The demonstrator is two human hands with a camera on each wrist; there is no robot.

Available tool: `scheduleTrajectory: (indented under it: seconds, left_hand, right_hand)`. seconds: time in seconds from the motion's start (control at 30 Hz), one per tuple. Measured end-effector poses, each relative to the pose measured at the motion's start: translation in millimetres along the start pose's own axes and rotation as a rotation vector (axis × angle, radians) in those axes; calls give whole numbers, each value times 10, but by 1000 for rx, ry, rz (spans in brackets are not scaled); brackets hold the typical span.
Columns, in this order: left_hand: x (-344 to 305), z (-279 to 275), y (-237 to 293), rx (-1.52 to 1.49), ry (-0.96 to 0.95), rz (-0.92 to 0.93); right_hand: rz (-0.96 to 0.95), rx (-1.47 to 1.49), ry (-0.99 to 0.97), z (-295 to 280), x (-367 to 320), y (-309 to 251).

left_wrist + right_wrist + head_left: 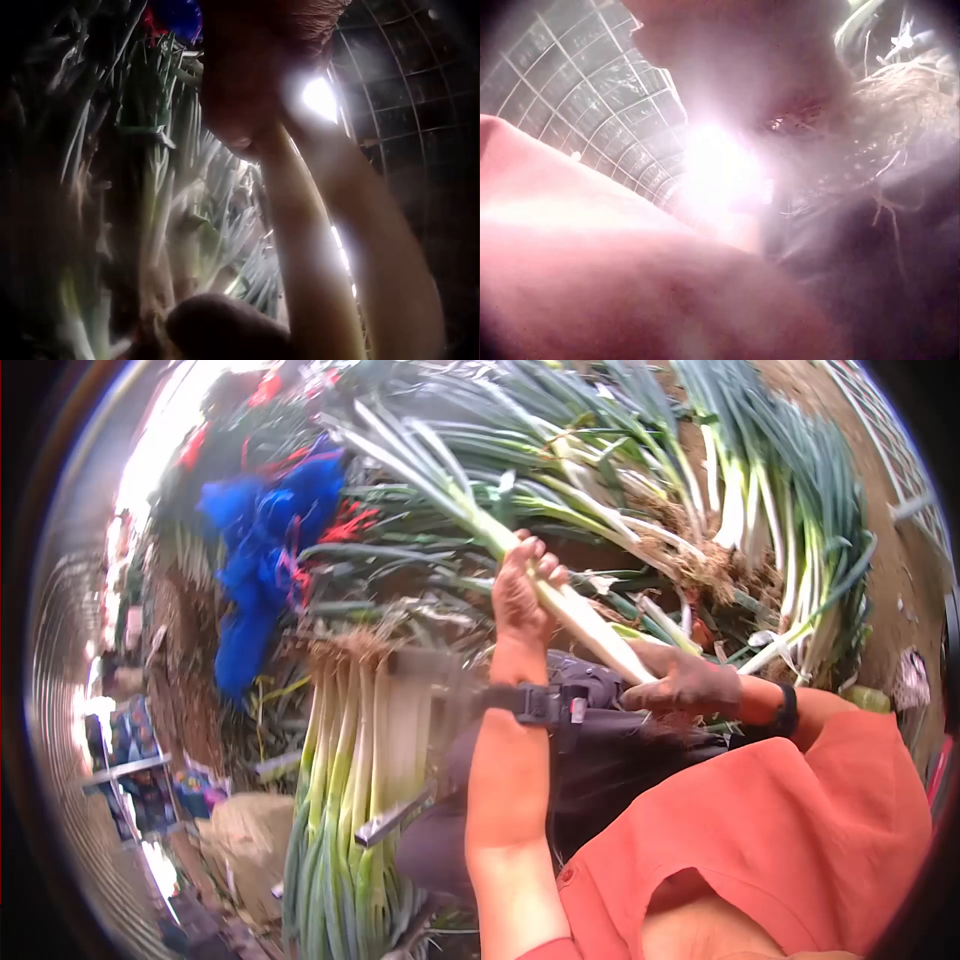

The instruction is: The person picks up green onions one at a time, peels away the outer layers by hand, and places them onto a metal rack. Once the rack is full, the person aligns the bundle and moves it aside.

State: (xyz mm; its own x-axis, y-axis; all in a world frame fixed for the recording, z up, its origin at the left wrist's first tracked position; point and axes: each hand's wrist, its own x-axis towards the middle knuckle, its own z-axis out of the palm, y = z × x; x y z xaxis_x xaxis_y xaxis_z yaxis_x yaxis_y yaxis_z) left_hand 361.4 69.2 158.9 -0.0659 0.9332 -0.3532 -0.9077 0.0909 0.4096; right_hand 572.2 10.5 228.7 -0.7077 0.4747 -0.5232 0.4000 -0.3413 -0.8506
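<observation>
Leek (588, 624) might snap if our left hand (524, 592), fingers curled round it at one o'clock, tugs against our right hand (690, 678), gripping it at three o'clock.

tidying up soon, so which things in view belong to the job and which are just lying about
Seemingly part of the job:
held leek
left hand
right hand
rooted leek pile
leek bundle

Probably just lying about:
blue material
red strands
tan cover

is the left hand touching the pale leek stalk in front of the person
Touching: the head view shows the left hand curled round the leek stalk.
</observation>
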Motion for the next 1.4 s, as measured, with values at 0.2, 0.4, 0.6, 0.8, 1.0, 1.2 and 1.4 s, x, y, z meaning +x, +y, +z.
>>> scheduleTrajectory:
  seconds: [0.2,0.4,0.6,0.8,1.0,1.2,1.4]
  left_hand:
    - [-494,493,971,97,-215,445]
    - [-1851,341,2374,186,-141,909]
    - [-3427,-826,3107,166,229,1304]
    - [-4557,-1797,2615,287,783,658]
    - [-4253,-1647,2984,1795,1304,431]
    - [-3852,-2079,3294,2474,970,-220]
    - [-3842,-2076,3079,2517,1004,-157]
  right_hand:
    - [-539,-452,105,-11,259,-121]
    - [-891,-1069,158,297,1106,-1102]
    - [-1166,-1374,-29,1476,2395,-1982]
    - [-973,-1738,-310,2603,3682,-1703]
    - [-695,-1800,-423,2680,3757,-1584]
    - [-562,-1744,-529,2587,3680,-1753]
    - [-726,-1514,-618,2511,3924,-1651]
